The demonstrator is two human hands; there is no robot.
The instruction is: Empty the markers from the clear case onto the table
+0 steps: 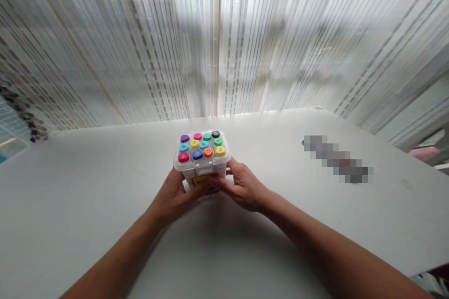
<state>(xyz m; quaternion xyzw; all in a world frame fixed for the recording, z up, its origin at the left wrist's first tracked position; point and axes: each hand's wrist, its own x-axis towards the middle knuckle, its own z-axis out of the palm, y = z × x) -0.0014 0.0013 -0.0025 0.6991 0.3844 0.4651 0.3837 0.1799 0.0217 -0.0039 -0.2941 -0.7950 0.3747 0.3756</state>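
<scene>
A clear plastic box of markers (202,154) stands upright on the white table (105,187), its lid showing several coloured caps. My left hand (177,196) wraps the box's near-left side. My right hand (242,187) grips its near-right side, with the fingers reaching across the front label. Both hands touch the box low down, below the lid rim.
A blurred-out dark object (336,159) lies on the table to the right of the box. Striped sheer curtains (224,37) hang behind the table's far edge. A pink item (424,152) shows past the right corner.
</scene>
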